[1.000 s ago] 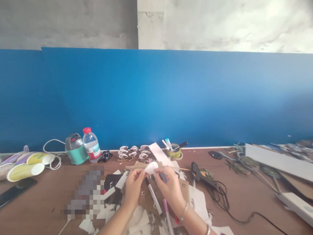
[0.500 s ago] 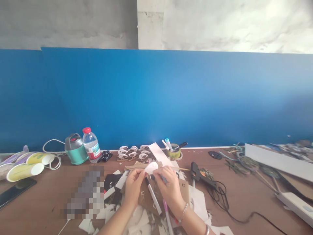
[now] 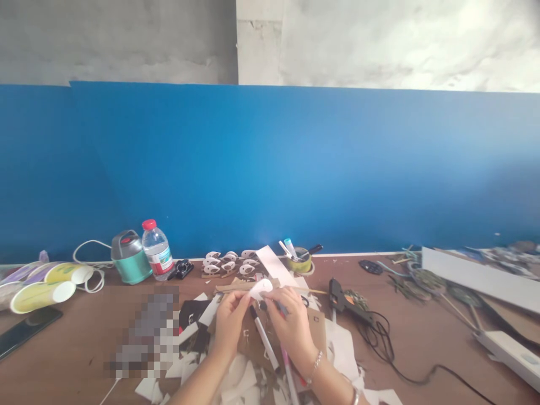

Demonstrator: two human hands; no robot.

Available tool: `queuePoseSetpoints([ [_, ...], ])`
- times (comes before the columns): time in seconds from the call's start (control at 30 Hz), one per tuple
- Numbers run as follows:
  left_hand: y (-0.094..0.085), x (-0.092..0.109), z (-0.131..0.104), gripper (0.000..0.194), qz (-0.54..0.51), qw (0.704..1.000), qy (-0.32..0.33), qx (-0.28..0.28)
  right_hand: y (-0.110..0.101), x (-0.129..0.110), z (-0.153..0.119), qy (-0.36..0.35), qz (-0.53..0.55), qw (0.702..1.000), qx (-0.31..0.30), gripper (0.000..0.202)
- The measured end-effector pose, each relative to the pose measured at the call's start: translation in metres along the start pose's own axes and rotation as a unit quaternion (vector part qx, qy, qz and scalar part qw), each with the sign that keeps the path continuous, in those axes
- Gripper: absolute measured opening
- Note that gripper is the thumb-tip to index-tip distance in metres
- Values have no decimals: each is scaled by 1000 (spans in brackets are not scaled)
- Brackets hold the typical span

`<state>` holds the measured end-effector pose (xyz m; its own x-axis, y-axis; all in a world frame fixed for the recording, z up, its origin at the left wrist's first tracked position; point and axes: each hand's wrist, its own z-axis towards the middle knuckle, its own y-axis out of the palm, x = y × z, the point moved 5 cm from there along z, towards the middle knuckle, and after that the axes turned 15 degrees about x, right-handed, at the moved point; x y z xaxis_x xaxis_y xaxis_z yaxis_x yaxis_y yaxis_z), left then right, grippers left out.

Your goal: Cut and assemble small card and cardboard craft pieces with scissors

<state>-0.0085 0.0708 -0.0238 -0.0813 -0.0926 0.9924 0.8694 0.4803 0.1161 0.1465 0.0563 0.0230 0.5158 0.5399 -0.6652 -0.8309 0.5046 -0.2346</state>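
Note:
Between the fingertips of both hands is a small white paper piece (image 3: pixel 260 289), rounded in outline. My left hand (image 3: pixel 232 320) pinches its left edge with thumb and fingers. My right hand (image 3: pixel 291 316), a bracelet at its wrist, closes on its right side; a dark, bluish object partly shows by those fingers, but its kind is hidden. Below the hands a white marker with a dark cap (image 3: pixel 265 340) lies slanted on brown cardboard (image 3: pixel 248 337). A pink and white pen (image 3: pixel 289 374) lies beside my right wrist. Several white bird-head-like cutouts (image 3: pixel 230 262) stand in rows behind the hands.
White paper scraps (image 3: pixel 242 388) spread around the cardboard. To the right lie a black glue gun (image 3: pixel 348 304) with its cable and a long white board (image 3: pixel 481 281). A tape roll (image 3: pixel 300 263) holds pens. Leftward are a water bottle (image 3: pixel 157 253), paper cups (image 3: pixel 46 295) and a phone (image 3: pixel 27 332).
The right fingers have shifted slightly around the paper piece, and more of a dark round spot shows under it. Otherwise the hands and the table things look the same.

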Motion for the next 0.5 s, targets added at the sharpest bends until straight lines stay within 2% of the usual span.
queuePoseSetpoints([
  [0.13,0,1,-1,36,3,1000,0,6,1,13,-4,100,-7,995,4,9],
  [0.23,0,1,-1,34,3,1000,3,4,2,15,-5,143,9,990,-3,11],
  [0.37,0,2,-1,33,-1,1000,1,-4,0,13,-4,160,27,987,3,11],
  [0.5,1,0,-1,32,-2,1000,1,-11,0,9,-3,138,24,990,-11,15],
])
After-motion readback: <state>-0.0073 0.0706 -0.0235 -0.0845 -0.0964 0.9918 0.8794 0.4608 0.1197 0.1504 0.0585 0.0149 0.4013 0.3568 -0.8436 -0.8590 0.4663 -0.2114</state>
